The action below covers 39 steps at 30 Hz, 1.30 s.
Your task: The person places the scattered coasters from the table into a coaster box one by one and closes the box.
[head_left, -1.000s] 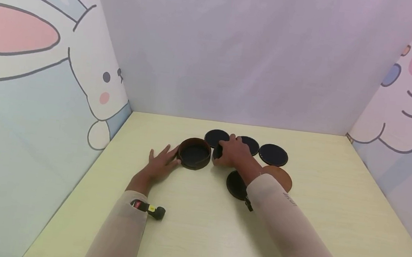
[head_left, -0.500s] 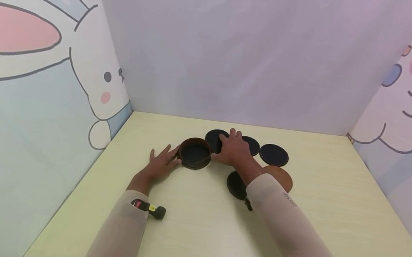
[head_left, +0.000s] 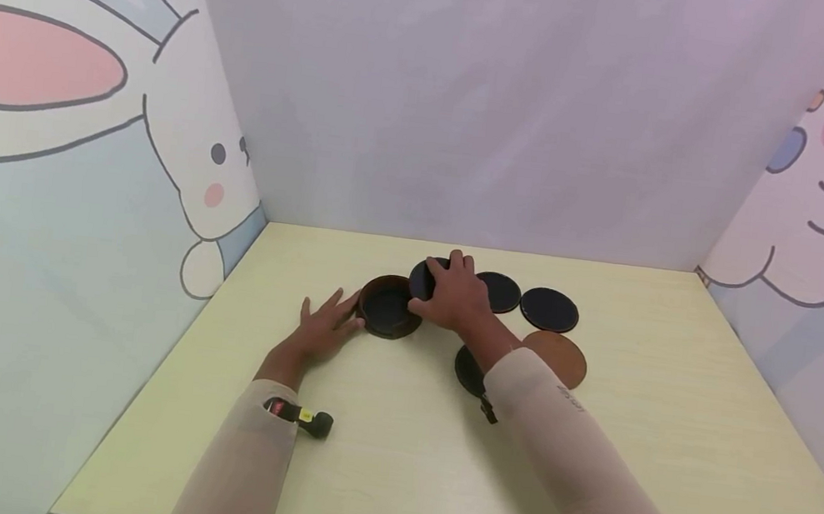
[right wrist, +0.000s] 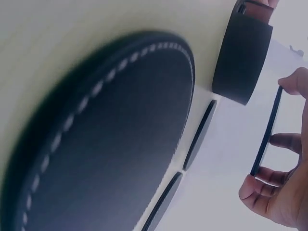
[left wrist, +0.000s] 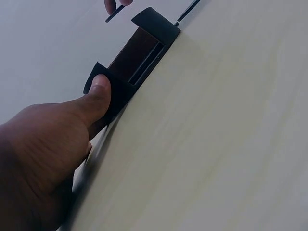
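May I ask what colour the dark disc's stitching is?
Whitish stitching, seen best in the right wrist view.

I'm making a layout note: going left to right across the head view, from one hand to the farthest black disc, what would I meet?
Left hand → dark round holder → right hand → black disc partly behind that hand → rightmost black disc.

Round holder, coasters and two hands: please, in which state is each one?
Round holder: upright, open on top
Left hand: touching the holder's side
Held coaster: raised above the table
Right hand: pinching the held coaster
Left back coaster: flat
Middle back coaster: flat
Right back coaster: flat
Brown coaster: flat
Front black coaster: flat, partly covered
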### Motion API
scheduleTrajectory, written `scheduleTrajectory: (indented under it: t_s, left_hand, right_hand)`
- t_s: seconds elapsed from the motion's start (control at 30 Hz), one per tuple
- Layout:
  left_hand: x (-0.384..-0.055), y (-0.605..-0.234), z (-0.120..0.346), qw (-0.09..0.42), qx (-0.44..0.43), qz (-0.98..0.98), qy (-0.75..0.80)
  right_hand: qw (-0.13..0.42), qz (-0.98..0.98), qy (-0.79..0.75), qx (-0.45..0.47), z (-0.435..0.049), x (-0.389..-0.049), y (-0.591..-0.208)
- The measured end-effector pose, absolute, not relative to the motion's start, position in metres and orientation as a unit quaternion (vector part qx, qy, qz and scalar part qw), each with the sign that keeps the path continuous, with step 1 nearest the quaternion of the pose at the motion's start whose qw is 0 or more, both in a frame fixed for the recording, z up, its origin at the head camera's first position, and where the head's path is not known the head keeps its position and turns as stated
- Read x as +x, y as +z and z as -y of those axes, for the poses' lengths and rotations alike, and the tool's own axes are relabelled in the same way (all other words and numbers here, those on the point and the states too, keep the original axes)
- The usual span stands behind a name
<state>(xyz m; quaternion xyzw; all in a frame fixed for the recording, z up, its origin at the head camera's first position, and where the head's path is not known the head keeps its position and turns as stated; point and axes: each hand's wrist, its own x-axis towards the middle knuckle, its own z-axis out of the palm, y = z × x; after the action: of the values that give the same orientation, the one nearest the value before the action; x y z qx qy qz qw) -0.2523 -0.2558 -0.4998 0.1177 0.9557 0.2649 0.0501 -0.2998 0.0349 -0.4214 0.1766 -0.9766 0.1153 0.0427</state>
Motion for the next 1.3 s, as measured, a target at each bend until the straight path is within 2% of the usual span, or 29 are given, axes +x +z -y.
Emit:
scheduleTrajectory:
  t_s: [0.47,1.3]
  left_hand:
    - [-0.252,-0.498,0.255,0.058,0.115,-0.955,0.267]
    - [-0.254,-0.497,0.255,0.055,0.115,-0.959,0.252]
  right_hand:
    - [0.033,0.968,0.167,0.184,-0.015,-0.294,-0.426]
    - [0.028,0.964,0.149,0.218,0.016,-0.293,-0.435]
